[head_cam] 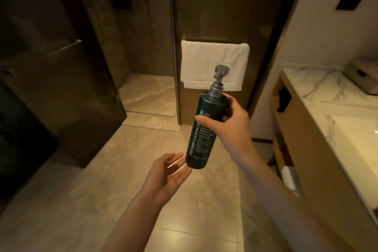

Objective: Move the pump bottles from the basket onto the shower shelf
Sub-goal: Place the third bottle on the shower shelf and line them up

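Over the tiled floor, right hand has its grip wrapped round a green pump bottle, nearly upright; left hand spread wide just below, holding nothing.

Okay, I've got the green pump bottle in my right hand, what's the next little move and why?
Probably step toward the shower opening ahead on the left, keeping the green pump bottle upright. The right hand already grips it; the left hand is open beneath.

You hold a dark green pump bottle in midair, nearly upright, its top tilted slightly right. Its grey pump head points away; white lettering runs up its side.
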Motion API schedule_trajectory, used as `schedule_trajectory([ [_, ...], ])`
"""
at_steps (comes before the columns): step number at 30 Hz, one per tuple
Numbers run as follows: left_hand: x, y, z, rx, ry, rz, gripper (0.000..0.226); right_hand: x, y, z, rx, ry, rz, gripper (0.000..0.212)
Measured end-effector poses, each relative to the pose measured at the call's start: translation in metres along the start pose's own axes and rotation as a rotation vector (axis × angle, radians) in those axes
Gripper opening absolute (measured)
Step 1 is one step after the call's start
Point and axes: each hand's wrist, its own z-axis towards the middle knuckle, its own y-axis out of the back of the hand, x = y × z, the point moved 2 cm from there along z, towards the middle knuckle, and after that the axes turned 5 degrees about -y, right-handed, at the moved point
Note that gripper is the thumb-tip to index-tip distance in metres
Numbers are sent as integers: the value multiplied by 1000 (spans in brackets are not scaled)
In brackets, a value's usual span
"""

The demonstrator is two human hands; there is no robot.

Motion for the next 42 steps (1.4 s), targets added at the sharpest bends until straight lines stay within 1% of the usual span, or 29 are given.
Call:
schedule_trajectory([
  [5,-60,44,29,-106,-33,-28,28,-12,-81,37,77,-39,53,62],
  [10,-99,59,78,-164,-28,-52,27,-29,-136,92,134,-49,30,63],
  [14,-127,52,134,-202,-4,-74,24,-49,-165,153,178,-61,23,65],
  [18,-171,28,200,-227,-17,-96,24,-64,-190,237,216,-31,22,69],
  [21,-217,-1,246,-246,-47,-132,26,-58,-207,309,268,-6,38,73],
  [26,-291,-41,317,-279,-110,-178,25,-42,-244,422,370,41,65,72],
  [32,-354,-45,397,-310,-129,-225,24,-62,-302,515,432,44,73,75],
  [35,-389,-41,440,-307,-114,-245,20,-69,-336,561,435,50,55,74],
  [38,-443,-41,479,-276,-122,-244,17,-61,-373,611,411,72,65,72],
  [42,-543,-40,540,-215,-159,-221,21,-37,-436,693,362,115,64,68],
])
